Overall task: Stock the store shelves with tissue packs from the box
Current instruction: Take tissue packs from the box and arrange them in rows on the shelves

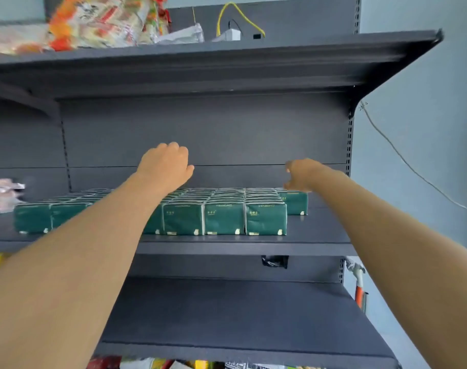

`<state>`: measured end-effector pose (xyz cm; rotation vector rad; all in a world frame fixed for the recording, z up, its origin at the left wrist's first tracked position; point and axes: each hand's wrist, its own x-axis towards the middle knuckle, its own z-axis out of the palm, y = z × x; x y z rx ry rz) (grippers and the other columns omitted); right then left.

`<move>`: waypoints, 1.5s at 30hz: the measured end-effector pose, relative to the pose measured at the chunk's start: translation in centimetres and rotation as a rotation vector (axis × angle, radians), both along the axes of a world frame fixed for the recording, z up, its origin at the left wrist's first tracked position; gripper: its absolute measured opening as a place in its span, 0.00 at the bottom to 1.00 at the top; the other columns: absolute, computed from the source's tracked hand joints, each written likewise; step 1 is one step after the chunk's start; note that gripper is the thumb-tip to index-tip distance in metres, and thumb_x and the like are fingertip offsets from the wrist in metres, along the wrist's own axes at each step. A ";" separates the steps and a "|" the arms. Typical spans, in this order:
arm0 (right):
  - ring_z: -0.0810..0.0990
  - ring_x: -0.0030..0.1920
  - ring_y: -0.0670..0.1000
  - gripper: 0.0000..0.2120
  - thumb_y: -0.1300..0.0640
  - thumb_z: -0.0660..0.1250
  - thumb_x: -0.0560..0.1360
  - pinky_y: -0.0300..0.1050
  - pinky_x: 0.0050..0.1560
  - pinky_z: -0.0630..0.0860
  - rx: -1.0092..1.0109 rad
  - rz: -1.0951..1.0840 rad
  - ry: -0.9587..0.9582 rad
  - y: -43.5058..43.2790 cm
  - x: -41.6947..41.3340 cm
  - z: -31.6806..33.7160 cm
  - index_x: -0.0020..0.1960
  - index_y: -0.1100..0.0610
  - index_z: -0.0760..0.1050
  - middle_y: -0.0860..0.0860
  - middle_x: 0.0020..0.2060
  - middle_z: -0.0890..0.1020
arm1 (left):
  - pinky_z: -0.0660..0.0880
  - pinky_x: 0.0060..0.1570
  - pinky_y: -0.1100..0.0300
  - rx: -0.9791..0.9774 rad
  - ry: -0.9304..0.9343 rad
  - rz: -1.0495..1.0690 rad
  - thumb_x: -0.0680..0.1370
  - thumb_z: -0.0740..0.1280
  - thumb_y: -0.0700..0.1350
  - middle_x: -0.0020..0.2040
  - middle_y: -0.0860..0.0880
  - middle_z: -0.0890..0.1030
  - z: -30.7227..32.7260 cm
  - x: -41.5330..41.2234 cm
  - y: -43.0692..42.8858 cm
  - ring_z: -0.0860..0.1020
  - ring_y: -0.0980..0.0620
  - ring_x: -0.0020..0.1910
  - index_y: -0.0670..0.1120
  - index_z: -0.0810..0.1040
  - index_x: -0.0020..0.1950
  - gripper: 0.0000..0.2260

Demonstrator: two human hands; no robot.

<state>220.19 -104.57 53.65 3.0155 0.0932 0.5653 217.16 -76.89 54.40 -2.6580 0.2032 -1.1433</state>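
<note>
Green tissue packs point(224, 218) sit in tight rows on the middle shelf point(320, 235), filling it from 9 o'clock to about 2 o'clock. One pack point(295, 203) stands set back at the block's 3 o'clock end. My left hand point(164, 166) hovers over the rows at 12 o'clock with the fingers curled out of sight, so I can't tell the grip. My right hand point(300, 174) is blurred, fingers loosely spread and holding nothing, just above that end pack. Snack bags point(99, 22) sit on the top shelf at 11 o'clock.
</note>
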 end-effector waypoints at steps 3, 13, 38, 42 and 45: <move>0.74 0.60 0.60 0.22 0.50 0.63 0.77 0.51 0.59 0.73 0.026 0.004 -0.076 3.8 -4.6 1.4 0.66 0.62 0.68 0.58 0.61 0.76 | 0.71 0.49 0.49 0.047 -0.040 0.010 0.81 0.57 0.52 0.56 0.40 0.75 2.3 -4.9 3.4 0.73 0.41 0.57 0.38 0.72 0.59 0.18; 0.72 0.61 0.60 0.21 0.51 0.62 0.77 0.54 0.60 0.72 -0.023 0.024 -0.147 15.0 -16.7 4.7 0.67 0.61 0.67 0.58 0.62 0.74 | 0.69 0.48 0.52 0.054 -0.002 -0.049 0.81 0.57 0.53 0.58 0.43 0.73 5.4 -16.8 10.7 0.71 0.44 0.58 0.39 0.72 0.61 0.18; 0.70 0.61 0.59 0.18 0.52 0.61 0.78 0.52 0.55 0.72 -0.011 0.140 0.197 22.7 -26.3 -9.6 0.63 0.61 0.68 0.58 0.58 0.74 | 0.73 0.51 0.51 -0.069 0.415 0.026 0.81 0.57 0.53 0.59 0.45 0.74 -10.6 -24.9 18.5 0.71 0.46 0.60 0.42 0.71 0.62 0.18; 0.69 0.62 0.59 0.20 0.52 0.62 0.78 0.52 0.56 0.71 -0.004 0.124 0.325 23.9 -23.6 -16.5 0.67 0.60 0.66 0.58 0.60 0.73 | 0.72 0.53 0.52 -0.058 0.552 0.027 0.81 0.56 0.53 0.60 0.46 0.73 -18.2 -21.5 20.2 0.70 0.47 0.61 0.43 0.69 0.64 0.18; 0.70 0.62 0.58 0.20 0.53 0.61 0.78 0.51 0.56 0.71 -0.006 0.073 0.423 25.4 -20.7 -22.4 0.68 0.59 0.66 0.57 0.60 0.74 | 0.71 0.54 0.53 -0.079 0.649 0.009 0.81 0.56 0.53 0.61 0.46 0.72 -23.8 -17.8 22.0 0.70 0.47 0.62 0.43 0.69 0.63 0.17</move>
